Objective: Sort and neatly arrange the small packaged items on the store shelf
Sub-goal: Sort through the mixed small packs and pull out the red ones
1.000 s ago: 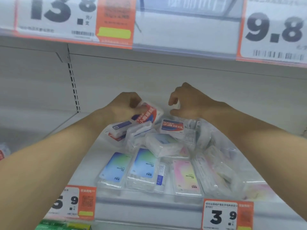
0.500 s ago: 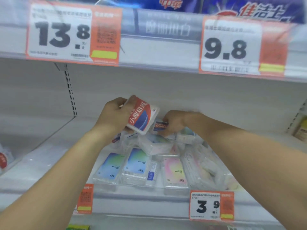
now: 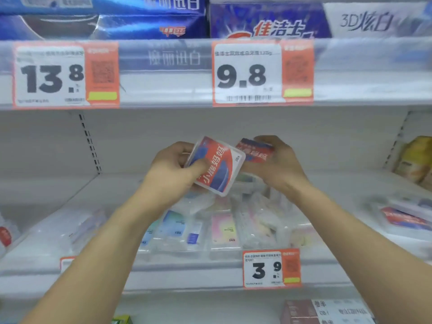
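My left hand [image 3: 171, 170] grips a clear flat box with a red, white and blue label [image 3: 216, 166], held tilted above the shelf. My right hand [image 3: 278, 164] holds a second, smaller box with the same red and blue label [image 3: 254, 149] just behind and to the right of the first; the two boxes nearly touch. Below both hands, a loose pile of small clear packs [image 3: 254, 218] lies on the white shelf [image 3: 163, 265], with pastel blue [image 3: 174, 226] and pink [image 3: 224, 226] packs in a row at the front.
The upper shelf edge carries price tags 13.8 [image 3: 53, 77] and 9.8 [image 3: 247, 74], with blue toothpaste cartons [image 3: 149, 17] above. A 3.9 tag [image 3: 271, 268] sits on the lower rail. More clear packs [image 3: 402, 218] lie at right, yellow bags [image 3: 415, 160] at far right.
Both hands have risen from the pile. My right hand picked up a second red-labelled box and brought it beside the one in my left. The view has tilted upward.
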`<state>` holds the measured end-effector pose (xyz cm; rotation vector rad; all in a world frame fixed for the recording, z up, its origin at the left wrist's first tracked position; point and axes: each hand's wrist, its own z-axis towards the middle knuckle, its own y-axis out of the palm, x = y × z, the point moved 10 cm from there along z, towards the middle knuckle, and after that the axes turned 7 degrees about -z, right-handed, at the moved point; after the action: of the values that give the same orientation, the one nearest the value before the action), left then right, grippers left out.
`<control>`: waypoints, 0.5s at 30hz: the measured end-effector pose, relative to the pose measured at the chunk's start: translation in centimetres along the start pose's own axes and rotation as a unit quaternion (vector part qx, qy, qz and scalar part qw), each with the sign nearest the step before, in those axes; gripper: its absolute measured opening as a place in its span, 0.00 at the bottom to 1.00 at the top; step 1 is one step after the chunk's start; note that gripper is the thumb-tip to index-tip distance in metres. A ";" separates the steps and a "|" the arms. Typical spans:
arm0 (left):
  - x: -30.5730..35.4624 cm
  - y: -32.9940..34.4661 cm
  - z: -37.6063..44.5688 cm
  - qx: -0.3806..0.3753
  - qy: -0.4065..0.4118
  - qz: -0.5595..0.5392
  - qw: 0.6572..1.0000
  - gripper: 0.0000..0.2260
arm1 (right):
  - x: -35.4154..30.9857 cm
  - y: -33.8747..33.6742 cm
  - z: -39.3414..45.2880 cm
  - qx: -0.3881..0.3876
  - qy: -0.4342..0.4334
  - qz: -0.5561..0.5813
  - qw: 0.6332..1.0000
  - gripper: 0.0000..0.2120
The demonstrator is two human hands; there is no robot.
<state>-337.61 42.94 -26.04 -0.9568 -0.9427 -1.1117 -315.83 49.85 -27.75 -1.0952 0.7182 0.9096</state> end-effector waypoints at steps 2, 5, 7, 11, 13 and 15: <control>0.6 3.2 0.2 -0.016 0.001 -0.008 1.000 0.06 | 2.8 -4.7 -2.3 0.040 0.051 0.058 0.996 0.22; 0.9 9.5 0.2 -0.053 -0.007 -0.030 0.998 0.03 | 8.6 -11.0 -4.3 0.081 0.147 0.142 0.976 0.14; 0.4 13.9 0.2 -0.070 -0.026 -0.053 0.996 0.04 | 11.5 -15.8 -5.1 0.153 0.181 0.146 0.961 0.12; -2.1 22.3 0.3 -0.095 -0.077 -0.091 0.988 0.18 | 15.7 -24.2 -6.8 0.275 0.190 0.148 0.931 0.23; -3.1 26.3 0.1 -0.110 -0.100 -0.084 0.985 0.21 | 17.1 -26.9 -7.6 0.307 0.194 0.159 0.918 0.26; -3.8 30.1 -0.4 -0.128 -0.124 -0.093 0.980 0.28 | 17.7 -28.7 -8.1 0.322 0.196 0.149 0.914 0.27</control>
<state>-308.88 48.73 -33.84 -1.2586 -1.1273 -1.3150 -282.61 41.42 -33.19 -0.5772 1.4318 0.6235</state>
